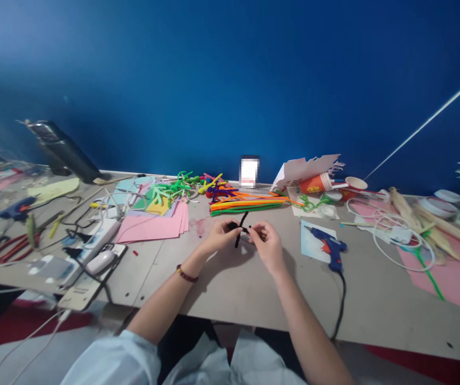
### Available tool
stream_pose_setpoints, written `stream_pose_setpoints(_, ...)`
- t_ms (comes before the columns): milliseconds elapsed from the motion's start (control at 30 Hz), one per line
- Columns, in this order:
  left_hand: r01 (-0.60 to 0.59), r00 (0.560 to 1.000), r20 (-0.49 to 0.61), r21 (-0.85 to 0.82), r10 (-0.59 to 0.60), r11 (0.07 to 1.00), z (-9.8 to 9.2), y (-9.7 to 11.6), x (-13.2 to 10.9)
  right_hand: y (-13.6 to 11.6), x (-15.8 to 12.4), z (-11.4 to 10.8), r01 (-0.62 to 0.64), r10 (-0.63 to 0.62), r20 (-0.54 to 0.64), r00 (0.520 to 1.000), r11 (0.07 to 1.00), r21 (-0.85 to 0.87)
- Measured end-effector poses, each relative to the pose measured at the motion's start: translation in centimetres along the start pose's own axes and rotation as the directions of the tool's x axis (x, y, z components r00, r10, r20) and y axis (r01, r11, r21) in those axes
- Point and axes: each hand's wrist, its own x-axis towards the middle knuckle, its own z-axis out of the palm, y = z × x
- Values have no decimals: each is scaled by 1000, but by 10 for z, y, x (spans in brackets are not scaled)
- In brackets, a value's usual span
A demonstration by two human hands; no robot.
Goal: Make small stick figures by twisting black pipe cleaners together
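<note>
Near the middle of the table, a black pipe cleaner (238,238) is pinched between my two hands, with one end sticking up and another pointing down. My left hand (221,235) grips it with thumb and fingers from the left side. From the right, my right hand (267,243) pinches the same dark piece; its exact shape is partly hidden by my fingers. Just beyond my hands lies a bundle of orange and green pipe cleaners (249,205). A blue glue gun (332,247) rests on a light blue sheet right of my right hand.
Pink paper sheets (149,227) and a pile of green bent pipe cleaners (177,187) lie at the left. Further left are a power strip (93,243), a phone (79,291) and red-handled pliers (13,247). Orange paper cups (316,183) and a coiled white cable (404,235) occupy the right.
</note>
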Motion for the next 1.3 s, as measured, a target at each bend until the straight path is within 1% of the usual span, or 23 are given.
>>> stream_pose_setpoints(100,41,999,3,-70,-40,997,1,1,-1,0,-4,0,139,-141,-3,990,981,-138)
stream_pose_setpoints(233,62,998,-1,-111,-63,992,2,4,-2,3,-4,-1,221,-227,-9,974,954,-204)
stream_pose_setpoints(367,51,998,-26,-110,-54,993,1,6,-2,2,-3,-2,294,-297,26,954,924,-246)
stream_pose_setpoints(533,32,999,-18,-97,-34,995,2,6,-3,-4,0,-3,327,-323,61,944,907,-266)
stream_pose_setpoints(767,13,1000,-15,-88,-14,996,3,9,-4,-5,1,-4,324,-314,77,946,921,-215)
stream_pose_setpoints(867,11,1000,-5,-92,-12,996,3,9,-4,-5,-1,-5,296,-285,80,955,929,-222)
stream_pose_setpoints(967,10,1000,4,-99,-9,995,3,9,-4,-4,-2,-4,231,-218,88,972,955,-188)
stream_pose_setpoints(1067,1,1000,7,-86,0,996,2,9,-3,-1,0,-2,130,-123,90,988,988,-80)
stream_pose_setpoints(1167,-17,1000,-2,-50,17,999,2,11,-4,3,3,0,18,-21,80,997,999,45)
stream_pose_setpoints(1233,-21,1000,-5,-23,21,1000,2,13,-4,5,4,0,-69,58,98,994,991,118)
stream_pose_setpoints(1300,-25,1000,-3,-12,25,1000,3,14,-4,6,5,0,-151,128,140,982,974,169)
